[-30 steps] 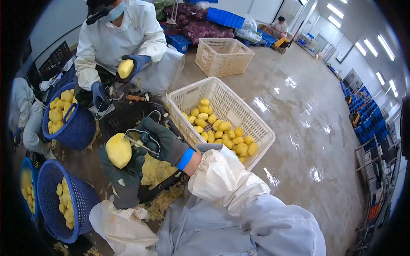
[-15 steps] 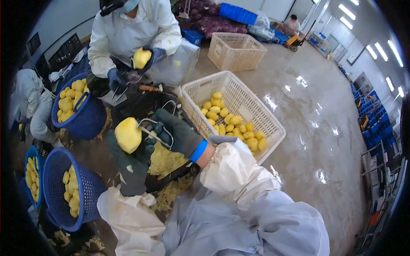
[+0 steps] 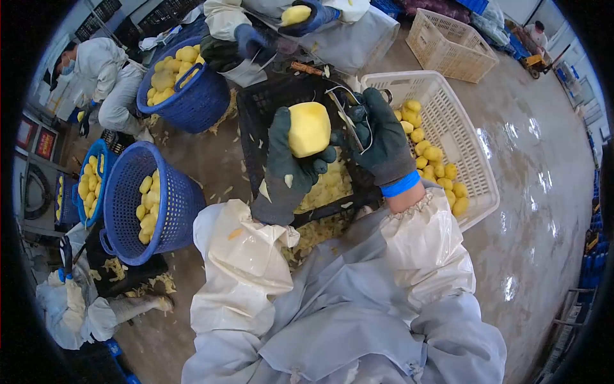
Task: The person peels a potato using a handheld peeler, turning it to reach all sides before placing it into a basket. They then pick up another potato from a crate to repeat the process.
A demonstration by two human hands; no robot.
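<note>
My left hand (image 3: 284, 182), in a dark green glove, is closed round a large peeled yellow potato (image 3: 309, 130) with flat-cut sides. My right hand (image 3: 389, 147), gloved the same way and with a blue band at the wrist, grips a metal peeler (image 3: 345, 118). Its blade stands just right of the potato, apart from it. Both hands are over a black crate (image 3: 254, 109) with pale peelings (image 3: 329, 192) inside. Bits of peel cling to my left glove.
To the right stands a white crate (image 3: 476, 153) of peeled potatoes. Blue baskets (image 3: 182, 211) (image 3: 204, 96) of potatoes stand at left. Across from me a co-worker's gloved hand (image 3: 313, 16) holds a potato (image 3: 295, 15). More co-workers sit at left. A beige crate (image 3: 451, 48) is farther back.
The view has swung left, so things appear farther right. My left hand has turned the potato more upright, and the peeler has come away from its side.
</note>
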